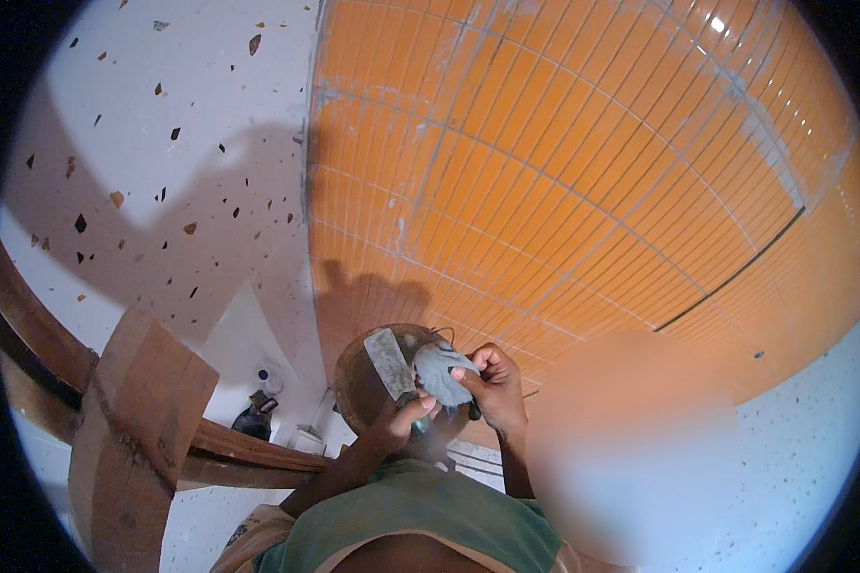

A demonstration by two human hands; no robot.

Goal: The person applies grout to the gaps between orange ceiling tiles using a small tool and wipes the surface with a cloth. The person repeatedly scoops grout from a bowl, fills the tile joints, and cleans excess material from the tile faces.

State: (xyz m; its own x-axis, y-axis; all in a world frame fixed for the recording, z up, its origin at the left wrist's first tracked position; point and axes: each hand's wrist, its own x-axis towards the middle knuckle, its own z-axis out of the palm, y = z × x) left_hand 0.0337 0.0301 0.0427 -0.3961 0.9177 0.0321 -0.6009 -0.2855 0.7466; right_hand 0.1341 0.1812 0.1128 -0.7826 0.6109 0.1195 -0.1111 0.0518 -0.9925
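In front of my body, my left hand is closed round the handle end of a putty knife. Its flat, grey-smeared rectangular blade points up and away. My right hand grips a crumpled grey rag-like lump, thumb pressed over its face. The lump sits right beside the blade, and the fingertips of my left hand come close to its lower edge; whether they touch I cannot tell. Beneath both hands is a round brown bucket, its inside mostly hidden by the hands and the knife.
Orange strip tiles with grey joints and smears spread beyond the bucket. A white speckled surface lies left. A wooden beam and brown board cross the lower left, near a dark bottle. A blurred patch hides the lower right.
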